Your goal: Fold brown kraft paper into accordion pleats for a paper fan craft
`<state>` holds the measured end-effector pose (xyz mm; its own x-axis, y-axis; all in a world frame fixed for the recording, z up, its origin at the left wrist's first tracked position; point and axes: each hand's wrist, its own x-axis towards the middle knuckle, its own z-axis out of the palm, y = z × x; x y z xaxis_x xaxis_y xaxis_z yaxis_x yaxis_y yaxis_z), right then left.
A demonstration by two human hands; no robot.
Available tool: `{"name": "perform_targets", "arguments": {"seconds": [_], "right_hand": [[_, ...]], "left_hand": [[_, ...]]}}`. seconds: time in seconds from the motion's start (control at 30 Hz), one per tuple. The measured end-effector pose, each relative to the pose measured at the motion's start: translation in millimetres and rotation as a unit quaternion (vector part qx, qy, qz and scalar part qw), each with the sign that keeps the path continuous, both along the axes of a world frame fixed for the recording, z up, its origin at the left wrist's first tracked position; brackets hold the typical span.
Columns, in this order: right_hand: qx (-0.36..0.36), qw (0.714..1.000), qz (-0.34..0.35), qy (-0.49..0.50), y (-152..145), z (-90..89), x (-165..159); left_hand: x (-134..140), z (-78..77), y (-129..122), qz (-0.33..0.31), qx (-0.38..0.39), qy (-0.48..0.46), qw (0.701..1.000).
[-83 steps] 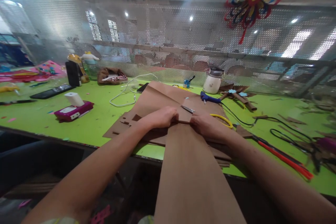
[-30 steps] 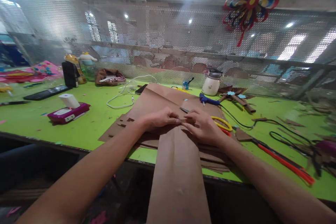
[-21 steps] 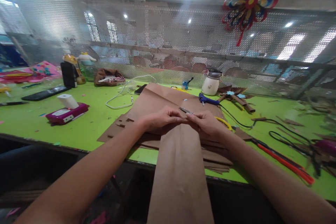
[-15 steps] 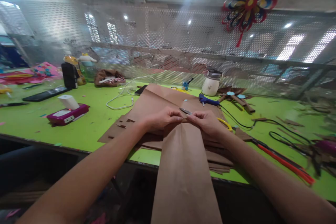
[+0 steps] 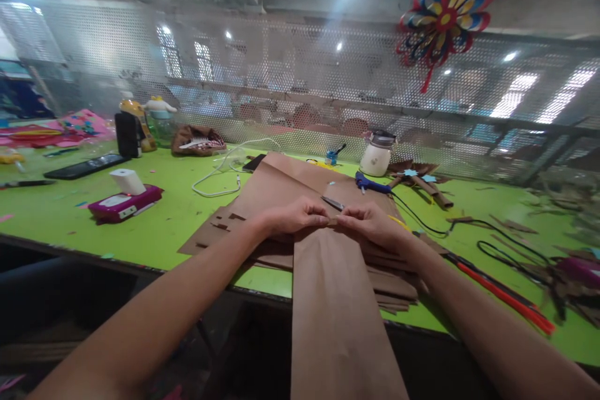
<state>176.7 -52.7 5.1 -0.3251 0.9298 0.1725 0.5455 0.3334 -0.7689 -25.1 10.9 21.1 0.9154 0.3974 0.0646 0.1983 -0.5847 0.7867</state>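
Observation:
A long strip of brown kraft paper (image 5: 335, 306) hangs from the table toward me. My left hand (image 5: 297, 215) pinches its far end from the left, thumb and fingers together. Close beside it, my right hand (image 5: 370, 223) pinches the same end from the right. Beneath both hands lies a stack of brown paper sheets (image 5: 290, 184), some with notches cut in them. A small pointed metal blade (image 5: 332, 202) rests on the sheets just beyond my fingertips. Part of a yellow handle (image 5: 398, 221) shows behind my right hand.
A blue glue gun (image 5: 372, 184) with a black cord lies at the right, near a white jar (image 5: 376, 155). Red-handled cutters (image 5: 506, 297) lie nearer me. On the left are a purple box (image 5: 125, 203), a white cable (image 5: 215, 192) and a dark phone-like slab (image 5: 88, 166).
The paper strip's hanging lower part has swung to the right. Both hands still pinch its far end and sit slightly lower in view; the camera has shifted a little.

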Motion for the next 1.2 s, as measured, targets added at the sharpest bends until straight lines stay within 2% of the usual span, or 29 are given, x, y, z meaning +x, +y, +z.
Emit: {"name": "perform_targets", "arguments": {"seconds": [0.13,0.37,0.5,0.67,0.83,0.93,1.07,1.2], "right_hand": [[0.029,0.998,0.035,-0.047,-2,7.5,-3],[0.066,0.993,0.005,-0.098,-6,10.3,-2],[0.062,0.993,-0.003,-0.096,-7,13.0,2],[0.043,0.995,0.009,-0.088,-6,14.5,5],[0.045,0.996,0.047,-0.060,-1,12.5,11],[0.051,0.995,0.047,-0.065,0,12.0,12],[0.047,0.996,0.037,-0.072,-2,12.1,11],[0.051,0.996,0.023,-0.065,-1,10.9,9]], "left_hand": [[2,-2.5,1,0.001,0.022,-0.004,1.000],[-3,-2.5,3,0.044,0.122,0.040,0.991],[-7,0.0,2,0.063,0.159,0.069,0.983],[-6,-0.2,1,0.057,0.155,0.078,0.983],[-7,6.9,-3,0.041,0.125,0.074,0.989],[-8,9.4,-8,0.043,0.085,0.077,0.992],[-5,5.4,-8,0.045,0.028,0.098,0.994],[-2,2.7,-4,0.033,0.064,0.068,0.995]]}}
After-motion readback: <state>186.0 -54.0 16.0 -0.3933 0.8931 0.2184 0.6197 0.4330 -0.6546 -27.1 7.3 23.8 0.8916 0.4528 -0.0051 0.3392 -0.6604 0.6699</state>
